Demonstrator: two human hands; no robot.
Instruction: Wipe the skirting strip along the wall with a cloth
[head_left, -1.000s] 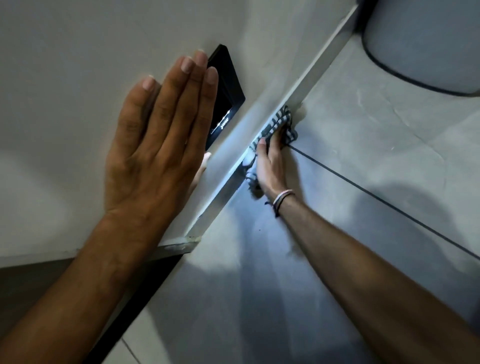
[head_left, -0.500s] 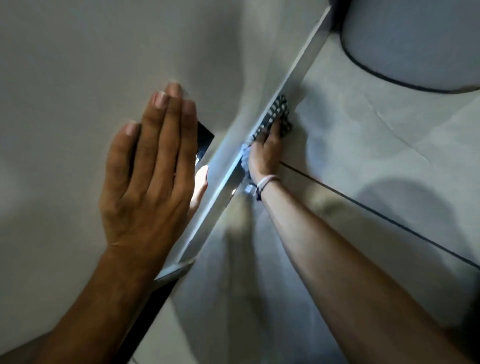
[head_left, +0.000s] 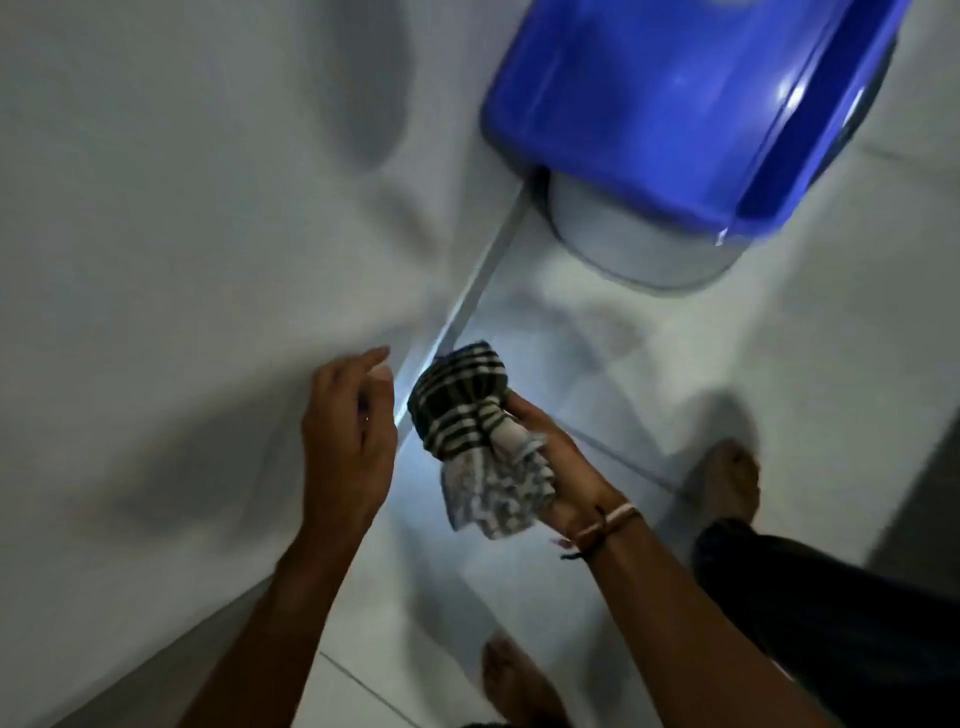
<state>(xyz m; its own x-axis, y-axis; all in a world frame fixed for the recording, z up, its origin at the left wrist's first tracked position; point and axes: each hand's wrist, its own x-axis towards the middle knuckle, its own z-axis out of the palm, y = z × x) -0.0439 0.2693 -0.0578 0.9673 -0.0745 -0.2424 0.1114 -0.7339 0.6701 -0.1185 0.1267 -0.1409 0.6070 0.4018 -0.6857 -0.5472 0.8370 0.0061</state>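
A pale skirting strip (head_left: 480, 278) runs along the foot of the white wall (head_left: 182, 208), from the middle of the view up toward a blue tub. My right hand (head_left: 550, 467) grips a bunched dark-and-white checked cloth (head_left: 467, 415), held in the air just off the strip and above the floor. My left hand (head_left: 345, 441) hovers in front of the wall to the left of the cloth, fingers loosely spread, holding nothing. A band sits on my right wrist.
A blue plastic tub (head_left: 691, 104) rests upside down on a grey round container (head_left: 639, 244) against the wall, farther along the strip. Pale floor tiles (head_left: 779, 338) lie to the right. My bare feet (head_left: 727, 483) stand near the wall.
My right hand has lifted the cloth off the strip and bunched it. My left hand has come off the wall. The view has pulled back, bringing the blue tub into sight.
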